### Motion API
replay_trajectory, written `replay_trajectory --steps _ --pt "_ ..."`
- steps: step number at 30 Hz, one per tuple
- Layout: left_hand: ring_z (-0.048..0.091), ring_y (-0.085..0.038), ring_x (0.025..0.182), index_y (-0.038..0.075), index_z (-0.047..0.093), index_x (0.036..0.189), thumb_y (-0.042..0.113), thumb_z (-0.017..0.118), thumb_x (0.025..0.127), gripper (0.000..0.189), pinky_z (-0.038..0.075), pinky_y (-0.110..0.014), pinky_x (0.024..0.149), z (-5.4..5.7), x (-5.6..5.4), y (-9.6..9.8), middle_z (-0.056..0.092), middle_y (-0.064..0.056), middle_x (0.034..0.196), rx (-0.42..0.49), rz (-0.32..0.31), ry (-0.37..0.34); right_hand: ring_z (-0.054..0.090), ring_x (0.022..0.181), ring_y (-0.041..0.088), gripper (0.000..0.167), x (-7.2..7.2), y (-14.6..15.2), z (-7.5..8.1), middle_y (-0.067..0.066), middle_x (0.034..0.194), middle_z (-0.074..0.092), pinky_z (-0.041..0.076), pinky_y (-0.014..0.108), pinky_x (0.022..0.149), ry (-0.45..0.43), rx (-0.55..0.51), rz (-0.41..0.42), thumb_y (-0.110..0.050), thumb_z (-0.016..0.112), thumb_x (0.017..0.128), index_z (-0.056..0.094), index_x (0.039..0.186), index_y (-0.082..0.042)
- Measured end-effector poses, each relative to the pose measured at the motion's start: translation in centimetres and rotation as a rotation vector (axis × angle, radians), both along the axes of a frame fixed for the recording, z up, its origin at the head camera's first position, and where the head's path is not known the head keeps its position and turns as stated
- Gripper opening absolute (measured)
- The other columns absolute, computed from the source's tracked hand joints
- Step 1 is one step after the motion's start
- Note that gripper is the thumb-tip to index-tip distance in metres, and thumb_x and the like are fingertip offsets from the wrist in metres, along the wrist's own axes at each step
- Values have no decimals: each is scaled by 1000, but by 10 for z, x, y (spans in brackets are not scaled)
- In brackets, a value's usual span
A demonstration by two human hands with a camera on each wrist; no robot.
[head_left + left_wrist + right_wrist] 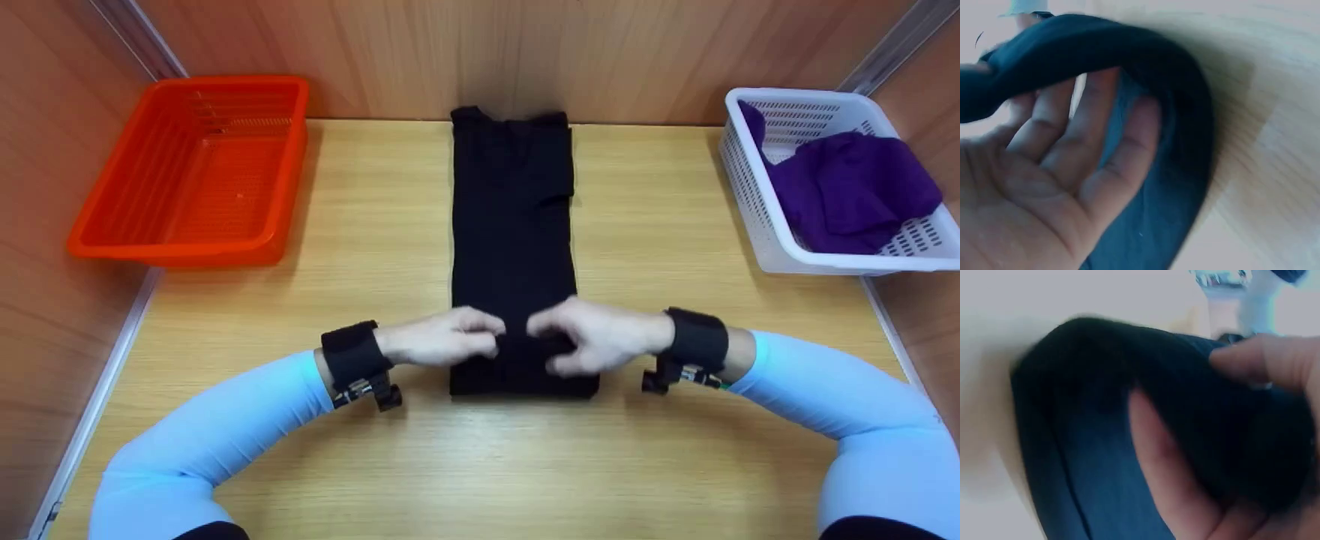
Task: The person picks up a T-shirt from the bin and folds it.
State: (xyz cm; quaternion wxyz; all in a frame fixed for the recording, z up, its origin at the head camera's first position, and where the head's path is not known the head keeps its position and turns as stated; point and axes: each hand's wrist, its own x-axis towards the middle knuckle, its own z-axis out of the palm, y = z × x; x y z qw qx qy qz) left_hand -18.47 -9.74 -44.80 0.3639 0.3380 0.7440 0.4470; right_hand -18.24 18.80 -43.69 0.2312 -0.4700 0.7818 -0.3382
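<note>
A black shirt lies in a long narrow strip, its neckline at the far end. Over its near end, the left hand comes in from the left and the right hand from the right. In the left wrist view the fingers reach under a raised loop of the dark cloth, with the thumb mostly hidden at the left. The right wrist view shows the cloth pinched between the thumb above and fingers beneath. Both hands are slightly blurred.
An orange basket stands at the back left. At the back right, a white basket holds purple cloth. Wooden walls bound the table at the back and both sides.
</note>
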Motion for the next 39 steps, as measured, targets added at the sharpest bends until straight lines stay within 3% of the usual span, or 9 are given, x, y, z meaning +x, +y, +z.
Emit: replay_trajectory --steps 6,13,18,21,24,27,31,35,39 --pt "74 -9 119 7 69 143 13 81 103 42 59 -27 109 -3 -20 -9 80 -6 136 170 240 -40 68 90 5 11 -42 6 9 11 97 81 56 20 86 -25 -84 -267 -4 83 96 80 105 -1" --pt "62 -11 83 5 80 112 23 69 113 21 56 -31 90 1 -74 -7 67 3 87 91 513 255 65 92 2 16 -100 7 7 11 103 82 51 16 90 26 -87 -526 -8 88 95 81 108 0" --pt "76 -27 120 0 78 132 31 67 113 38 58 -41 113 -16 -128 1 82 -14 122 -83 592 468 67 104 17 20 -143 8 -6 15 111 81 50 28 103 56 -58 -657 -8 85 97 79 111 3" --pt "75 -35 134 2 76 139 29 68 112 39 59 -49 116 -23 -149 8 79 -18 141 -227 578 613 70 120 33 25 -162 9 -17 23 125 80 52 43 115 119 29 -691 -7 81 98 76 120 5" --pt "78 -40 122 4 74 135 25 70 109 34 63 -54 104 -17 -149 16 81 -20 132 -427 554 727 68 132 44 38 -170 9 -26 29 137 74 52 55 120 216 171 -684 -11 77 100 70 134 4" --pt "75 -44 125 4 65 145 35 75 106 51 65 -58 99 -19 -141 21 75 -22 141 -586 485 825 69 129 49 52 -159 8 -30 28 141 70 59 61 110 420 325 -653 -24 77 101 62 145 -1" --pt "47 -51 160 5 41 170 70 76 97 104 53 -69 120 -14 -122 31 42 -27 176 -656 258 915 62 141 52 76 -137 -3 -29 29 157 59 58 68 110 673 413 -532 -47 78 99 54 157 -2" --pt "4 -53 176 12 11 182 94 67 86 137 25 -77 136 -15 -109 39 -2 -22 191 -740 34 816 30 169 53 103 -122 -15 -35 29 183 28 35 75 132 576 484 -326 -67 66 103 30 175 -3" --pt "-12 -50 176 21 -6 182 100 60 84 142 15 -79 137 -20 -104 40 -22 -13 190 -861 -27 730 -1 177 49 120 -118 -15 -49 22 191 -3 13 73 141 401 616 -277 -79 55 103 3 180 -3"
